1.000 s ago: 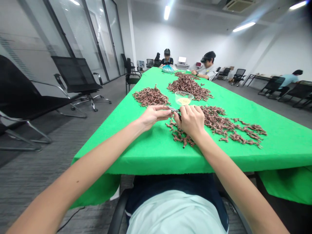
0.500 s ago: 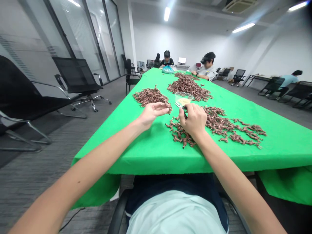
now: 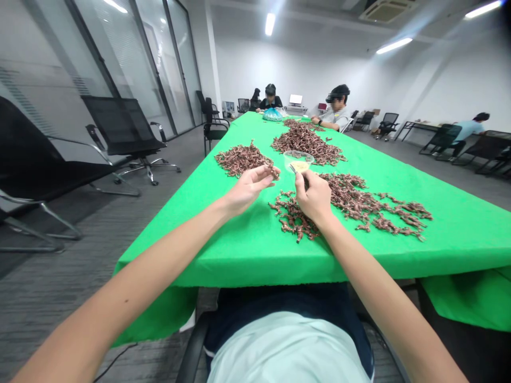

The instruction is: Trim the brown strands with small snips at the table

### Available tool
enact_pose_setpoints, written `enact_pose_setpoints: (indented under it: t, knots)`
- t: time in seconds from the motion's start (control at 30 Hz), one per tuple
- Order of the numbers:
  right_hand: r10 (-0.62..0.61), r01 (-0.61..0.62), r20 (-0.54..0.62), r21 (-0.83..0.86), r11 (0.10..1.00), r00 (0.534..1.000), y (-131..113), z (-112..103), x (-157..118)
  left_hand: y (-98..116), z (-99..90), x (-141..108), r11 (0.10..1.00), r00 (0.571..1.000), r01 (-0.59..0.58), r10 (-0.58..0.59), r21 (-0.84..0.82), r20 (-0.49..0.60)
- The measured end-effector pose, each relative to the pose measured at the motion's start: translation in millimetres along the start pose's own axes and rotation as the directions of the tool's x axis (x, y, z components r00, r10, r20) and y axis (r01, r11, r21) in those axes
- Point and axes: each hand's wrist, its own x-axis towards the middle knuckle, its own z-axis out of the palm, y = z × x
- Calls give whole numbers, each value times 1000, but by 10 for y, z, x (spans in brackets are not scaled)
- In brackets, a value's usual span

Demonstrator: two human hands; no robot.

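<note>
While left hand (image 3: pixel 249 189) is pinching a brown sprig (image 3: pixel 274 171), right hand (image 3: pixel 313 198) is gripping a small metal tool (image 3: pixel 294 168) — sprig looks light, brittle — hold mid-stem.

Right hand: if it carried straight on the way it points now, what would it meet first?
Probably the clear plastic cup ahead of the right hand, though depth is unclear from this view.

Matt green cloth (image 3: pixel 399 250), glossy clear plastic cup (image 3: pixel 298 161)
</note>
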Motion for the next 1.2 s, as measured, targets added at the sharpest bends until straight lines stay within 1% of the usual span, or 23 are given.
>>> enact_pose_setpoints:
  t: [0.07, 0.17, 0.3, 0.37, 0.43, 0.47, 0.53, 0.6, 0.7, 0.77, 0.83, 0.87, 0.9, 0.93, 0.97, 1.0, 1.07, 1.1, 1.2]
  knots:
    - [16, -16, 15, 24, 1000, 1000, -5, -11, 3, 11, 9, -6, 999, 1000, 4, -3, -47, 22]
    - [25, -26, 28, 47, 999, 999, -22, -21, 8, 35, 18, -12, 996, 1000, 23, -21, -88, 23]
    - [35, -39, 46, 80, 996, 998, -35, -24, 12, 47, 16, -2, 993, 998, 54, -50, -107, 36]
    - [38, -44, 61, 100, 994, 997, -34, -25, 11, 35, 2, 9, 993, 997, 73, -69, -88, 44]
    - [34, -42, 78, 105, 994, 996, -31, -25, 10, 13, -24, 15, 994, 993, 111, -111, -2, 47]
    - [31, -40, 86, 102, 994, 996, -27, -23, 10, -1, -42, 15, 986, 987, 150, -154, 70, 56]
    - [34, -42, 97, 85, 995, 995, -14, -13, 14, -30, -87, 8, 940, 960, 241, -268, 243, 82]
    - [64, -70, 95, 57, 996, 993, 11, 5, 22, -48, -150, 8, 876, 925, 309, -367, 370, 97]
    - [140, -143, 75, 29, 989, 987, 61, 40, 36, -26, -287, 86, 821, 899, 345, -429, 455, 91]
    - [171, -173, 70, 32, 984, 983, 88, 60, 43, 20, -400, 230, 776, 890, 360, -453, 518, 60]
    - [186, -189, 79, 41, 981, 979, 99, 72, 43, 71, -512, 446, 751, 910, 352, -415, 559, -16]
    - [191, -195, 86, 47, 980, 978, 98, 74, 42, 92, -562, 569, 748, 921, 356, -381, 559, -77]
    - [197, -202, 93, 53, 978, 976, 95, 73, 39, 109, -606, 692, 750, 925, 376, -342, 545, -168]
    - [202, -208, 98, 59, 976, 974, 92, 69, 37, 121, -645, 807, 765, 924, 378, -278, 521, -262]
    - [207, -214, 102, 63, 975, 973, 90, 64, 36, 128, -678, 905, 784, 908, 377, -208, 493, -364]
    - [213, -220, 104, 68, 973, 972, 89, 58, 35, 132, -707, 982, 797, 887, 373, -156, 475, -434]
    - [224, -233, 105, 80, 969, 969, 95, 44, 39, 131, -750, 1062, 797, 859, 366, -92, 480, -504]
    - [228, -237, 105, 86, 968, 968, 100, 38, 43, 127, -764, 1066, 792, 851, 365, -70, 490, -520]
    - [234, -242, 91, 98, 965, 968, 112, 26, 60, 102, -756, 977, 761, 858, 357, -38, 541, -513]
